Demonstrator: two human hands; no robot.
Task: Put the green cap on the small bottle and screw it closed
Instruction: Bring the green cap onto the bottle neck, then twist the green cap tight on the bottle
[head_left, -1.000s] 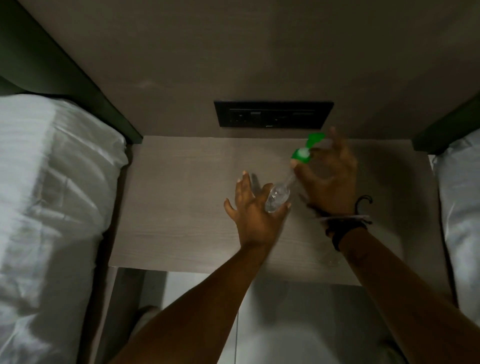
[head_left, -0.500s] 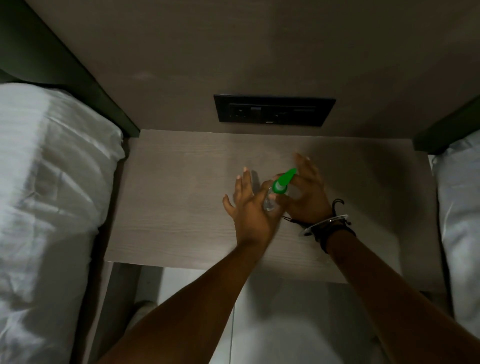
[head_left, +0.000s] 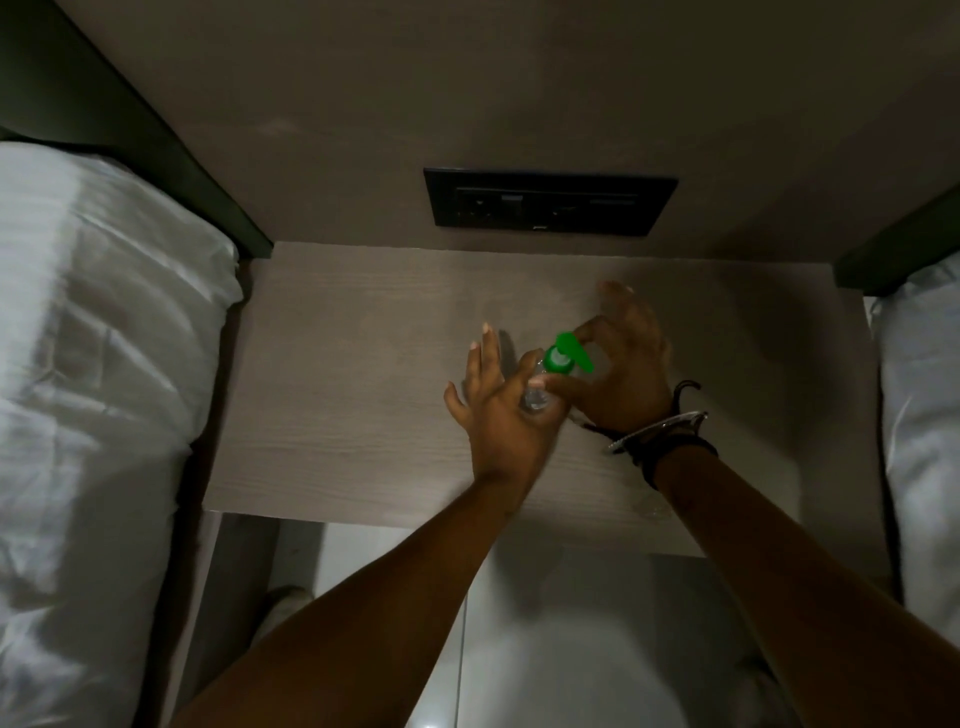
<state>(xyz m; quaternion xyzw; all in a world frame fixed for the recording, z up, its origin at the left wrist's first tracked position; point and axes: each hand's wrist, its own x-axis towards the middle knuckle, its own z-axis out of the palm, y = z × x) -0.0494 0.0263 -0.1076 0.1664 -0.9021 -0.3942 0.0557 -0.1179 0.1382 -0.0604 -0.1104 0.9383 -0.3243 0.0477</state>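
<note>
A small clear bottle (head_left: 536, 396) stands on the wooden bedside table (head_left: 332, 405), held between thumb and forefinger of my left hand (head_left: 498, 410), whose other fingers are spread. The green cap (head_left: 566, 354), a pump top with a spout pointing right, sits on the bottle's neck. My right hand (head_left: 618, 374) grips the cap's collar with thumb and fingers. Most of the bottle's body is hidden behind my left hand.
A black socket panel (head_left: 550, 201) is set in the wall behind the table. White bedding lies at the left (head_left: 93, 395) and at the right (head_left: 919, 415). A dark headboard (head_left: 130, 130) rises at the left. Pale floor (head_left: 571, 649) shows below the table's front edge.
My right hand brought the green cap from up and to the right down onto the bottle. The spout has since turned from pointing up-right to pointing right. My left hand stayed in place.
</note>
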